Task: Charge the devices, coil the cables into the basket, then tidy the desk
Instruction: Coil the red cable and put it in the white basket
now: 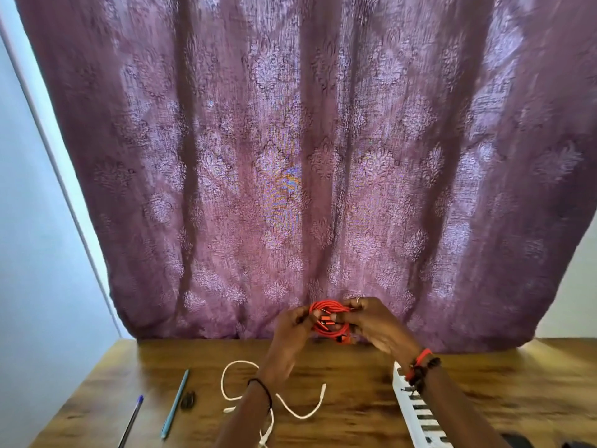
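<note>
A red cable [329, 321] is wound into a small coil and held up above the far edge of the wooden desk [355, 399]. My left hand [290, 331] pinches the coil's left side and my right hand [376, 328] grips its right side, fingers curled round the loops. A loose white cable [303, 413] lies snaked on the desk below my left wrist. No basket is in view.
A white power strip [416, 412] lies on the desk under my right forearm. A teal pen [176, 404], a blue-capped pen [130, 421] and a small dark clip [188, 399] lie at the left. A purple patterned curtain [290, 156] hangs behind the desk.
</note>
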### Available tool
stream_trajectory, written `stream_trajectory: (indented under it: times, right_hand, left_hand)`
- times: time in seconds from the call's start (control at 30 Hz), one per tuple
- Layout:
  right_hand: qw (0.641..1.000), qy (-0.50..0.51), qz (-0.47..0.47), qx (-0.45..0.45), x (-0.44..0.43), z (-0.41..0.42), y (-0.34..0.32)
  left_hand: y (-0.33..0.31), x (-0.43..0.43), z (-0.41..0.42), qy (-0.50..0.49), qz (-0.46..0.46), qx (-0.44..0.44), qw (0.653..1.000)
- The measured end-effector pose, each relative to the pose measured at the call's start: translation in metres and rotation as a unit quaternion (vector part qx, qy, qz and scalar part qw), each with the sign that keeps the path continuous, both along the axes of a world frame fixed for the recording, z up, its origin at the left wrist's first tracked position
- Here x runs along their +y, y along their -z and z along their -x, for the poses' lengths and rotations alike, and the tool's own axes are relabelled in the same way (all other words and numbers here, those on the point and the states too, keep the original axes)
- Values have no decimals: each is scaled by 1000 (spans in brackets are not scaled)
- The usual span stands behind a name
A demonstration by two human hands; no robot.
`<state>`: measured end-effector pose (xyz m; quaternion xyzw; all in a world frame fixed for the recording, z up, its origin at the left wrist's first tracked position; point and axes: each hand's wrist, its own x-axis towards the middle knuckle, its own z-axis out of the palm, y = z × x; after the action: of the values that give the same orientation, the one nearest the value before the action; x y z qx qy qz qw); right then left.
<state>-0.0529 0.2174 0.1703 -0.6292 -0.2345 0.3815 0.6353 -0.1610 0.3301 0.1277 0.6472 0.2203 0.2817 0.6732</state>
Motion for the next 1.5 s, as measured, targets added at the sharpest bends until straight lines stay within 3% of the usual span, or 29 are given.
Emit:
stream_trajectory:
  times: [0.47,0.57,0.73,0.8,0.9,1.07,1.27,1.4,1.5]
  right_hand:
    - [983,-180,-2,26,-9,-5,-13]
    - [987,-157,26,-25,-5,-4,-11]
    - [959,-134,130,-213,0,1,-10]
    - [959,-156,127,-198,-3,0,-10]
    - [972,-190,90,-108,-12,-4,-13]
    - [989,-135,37,-45,-10,-8,-8]
    - [998,-57,1,-25,-6,-6,-2]
    - [997,-18,14,-77,0,-1,5]
    - [989,-18,44,-143,-2,-4,8]
  left_hand:
    - [-11,-3,11,68,83,-56,993]
    - [-13,-4,10,54,91,-72,992]
    - [-9,-18,5,24,75,-71,994]
    - [-5,-18,6,12,63,-72,995]
    - [-1,-8,10,-16,72,-53,996]
    - [0,-2,12,13,66,-24,997]
    - [7,1,16,11,127,-44,991]
    - [13,-5,9,-18,183,-89,979]
    - [14,-13,10,-11,185,-69,980]
